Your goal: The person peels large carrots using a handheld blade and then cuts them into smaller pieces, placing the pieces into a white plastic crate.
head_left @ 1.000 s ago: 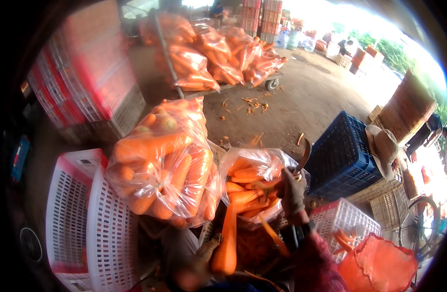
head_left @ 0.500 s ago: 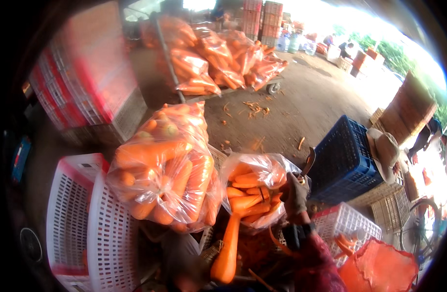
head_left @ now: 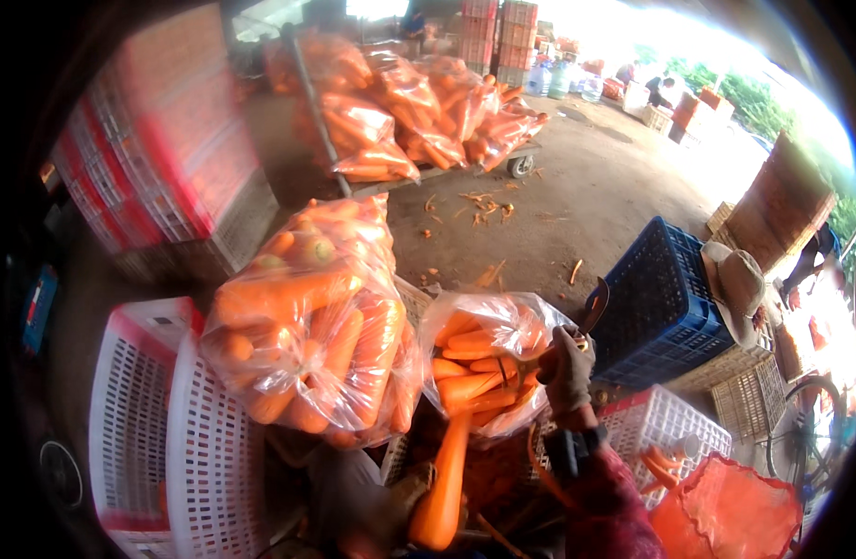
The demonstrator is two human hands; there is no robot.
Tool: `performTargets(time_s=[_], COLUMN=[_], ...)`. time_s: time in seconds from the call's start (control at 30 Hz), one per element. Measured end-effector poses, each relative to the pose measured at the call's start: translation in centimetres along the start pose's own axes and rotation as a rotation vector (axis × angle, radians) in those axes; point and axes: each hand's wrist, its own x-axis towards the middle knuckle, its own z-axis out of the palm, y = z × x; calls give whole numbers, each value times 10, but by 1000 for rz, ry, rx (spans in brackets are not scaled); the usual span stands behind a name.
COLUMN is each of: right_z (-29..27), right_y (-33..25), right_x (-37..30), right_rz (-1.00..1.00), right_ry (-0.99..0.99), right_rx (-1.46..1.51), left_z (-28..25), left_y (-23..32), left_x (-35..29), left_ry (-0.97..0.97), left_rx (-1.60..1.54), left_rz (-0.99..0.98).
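A large carrot (head_left: 440, 494) slants up in front of me, its thin end by a clear plastic bag (head_left: 532, 424) of carrots. My left hand (head_left: 407, 491), in a brownish glove, is closed against the carrot's thick end; its fingers are partly hidden and the forearm is blurred. To the right of the bag, my gloved right hand (head_left: 568, 373) is closed round the handle of a knife with a dark curved blade (head_left: 596, 303) pointing up. Beside the open bag, on its left, stands a bigger, full bag of carrots (head_left: 302, 317).
White plastic crates (head_left: 213, 456) stand at left, with stacked red-and-white crates (head_left: 157, 140) behind. A blue crate (head_left: 647, 303), a hat (head_left: 733, 279), a white crate (head_left: 637, 433) and a red mesh sack (head_left: 726, 512) are on the right. Ahead, a cart carries bagged carrots (head_left: 409, 107).
The large carrot has shifted slightly right and toward me. More of my left glove shows beside it. My right hand holds the knife in nearly the same spot.
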Motion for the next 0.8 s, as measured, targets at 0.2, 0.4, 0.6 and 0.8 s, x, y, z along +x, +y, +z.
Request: performTargets(time_s=[0.2,0.4,0.6,0.8], right_z=[3,2,1,10], right_y=[7,7,-14,4], right_x=[-113,-58,-27,-117], right_rz=[118,211,-33,204], right_ry=[-545,-262,-211,-519], right_rx=[-61,22,-4,117], left_z=[2,12,-22,6], left_y=[1,-13,-18,-13], left_x=[26,55,53,65], left_ry=[31,-20,66,57], left_rx=[23,30,53,58], left_rz=[68,-24,121,99])
